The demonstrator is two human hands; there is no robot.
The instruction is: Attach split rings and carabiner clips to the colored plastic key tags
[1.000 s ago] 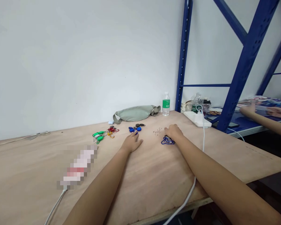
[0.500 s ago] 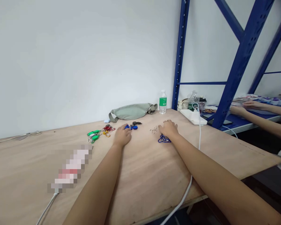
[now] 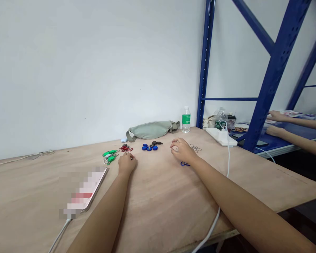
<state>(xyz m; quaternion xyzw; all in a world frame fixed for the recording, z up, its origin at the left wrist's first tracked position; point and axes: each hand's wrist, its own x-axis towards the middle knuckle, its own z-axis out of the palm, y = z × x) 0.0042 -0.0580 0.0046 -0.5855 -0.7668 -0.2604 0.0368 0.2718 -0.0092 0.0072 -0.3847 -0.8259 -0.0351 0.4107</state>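
My left hand (image 3: 127, 164) rests on the table with its fingers curled down, just in front of red carabiner clips (image 3: 126, 148). What lies under those fingers is hidden. Left of it are green badge reels with clips (image 3: 110, 156). Blue round reels (image 3: 149, 148) and dark ones (image 3: 156, 143) lie together between my hands. My right hand (image 3: 183, 150) is open, fingers apart and bent, low over the table. Small metal rings (image 3: 195, 148) lie beside it, and blue carabiners (image 3: 184, 163) show partly behind its wrist.
A grey-green waist bag (image 3: 152, 130) and a water bottle (image 3: 186, 121) stand along the wall. A phone (image 3: 88, 189) on a cable lies left. At right are a white power strip (image 3: 221, 136), its cable, a blue rack post (image 3: 265, 77) and a co-worker's hands (image 3: 276, 131).
My left hand has drawn back from the blue reels toward the left. The metal rings now lie farther right, and my right hand has shifted left of them. The view has tilted slightly.
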